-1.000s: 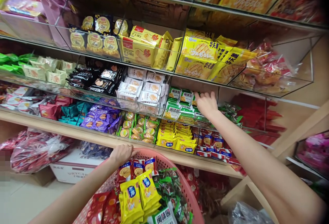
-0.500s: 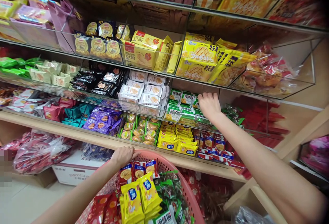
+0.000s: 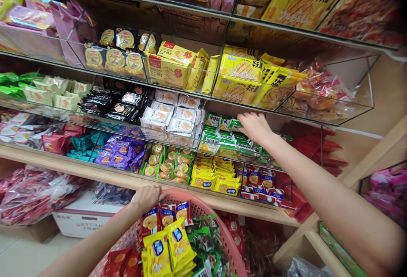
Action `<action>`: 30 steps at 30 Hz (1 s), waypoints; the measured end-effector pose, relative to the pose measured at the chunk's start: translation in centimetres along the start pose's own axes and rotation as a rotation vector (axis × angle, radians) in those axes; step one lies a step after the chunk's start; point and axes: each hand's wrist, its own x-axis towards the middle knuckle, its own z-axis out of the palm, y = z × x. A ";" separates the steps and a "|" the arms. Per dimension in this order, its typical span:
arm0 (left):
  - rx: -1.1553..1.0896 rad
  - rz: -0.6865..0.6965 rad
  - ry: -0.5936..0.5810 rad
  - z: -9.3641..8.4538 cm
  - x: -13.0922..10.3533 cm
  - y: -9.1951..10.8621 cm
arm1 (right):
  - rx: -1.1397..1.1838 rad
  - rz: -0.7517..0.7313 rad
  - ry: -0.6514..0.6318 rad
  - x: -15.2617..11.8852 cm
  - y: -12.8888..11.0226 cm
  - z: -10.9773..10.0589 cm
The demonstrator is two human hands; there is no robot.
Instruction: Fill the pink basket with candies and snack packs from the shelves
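My left hand (image 3: 146,198) is closed around the rim of a pink plastic basket (image 3: 219,226). Inside the basket lie yellow packets (image 3: 168,247), red-and-blue packets (image 3: 167,215), dark green wrapped pieces (image 3: 206,239) and red packets (image 3: 122,262). Up in a clear shelf bin, my right hand (image 3: 254,128) has its fingers closed on a green-and-white snack packet (image 3: 234,125), which sits tilted over its neighbours. More green-and-white packets (image 3: 210,141) are stacked in rows beneath and to the left of that hand. My right fingertips are partly hidden from view.
White packets (image 3: 182,114) fill the bin to the left. Just above my right hand runs a shelf with yellow waffle packets (image 3: 240,76). Below are bins of yellow packets (image 3: 203,179) and purple packets (image 3: 119,152). A white carton (image 3: 82,222) stands on the floor at left.
My right hand has moved slightly left, and a green-and-white packet under its fingers now tilts away from the row. My left hand still grips the basket rim. The view has shifted a little.
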 end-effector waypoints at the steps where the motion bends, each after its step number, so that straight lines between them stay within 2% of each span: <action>1: -0.018 -0.007 0.009 0.1 0.0 0.0 | 0.073 0.004 -0.034 0.4 0.0 0.1; 4: -0.075 -0.030 0.041 0.4 0.0 -0.1 | 0.244 0.005 -0.127 1.8 0.1 1.0; 9: -0.057 -0.007 0.069 0.6 -0.1 -0.3 | 0.358 -0.016 -0.159 3.6 0.9 2.2; 16: -0.027 0.002 0.074 0.7 -0.1 -0.2 | 0.501 -0.033 -0.106 3.6 1.5 3.1; 21: -0.023 0.019 0.122 1.2 0.0 -0.3 | 0.581 -0.024 -0.096 4.1 1.6 3.9; 26: -0.061 0.013 0.201 1.6 0.0 -0.5 | 0.588 -0.024 -0.105 4.5 1.3 4.4; 30: -0.041 0.013 0.185 1.8 0.0 -0.5 | 0.571 -0.040 -0.068 4.0 0.8 4.3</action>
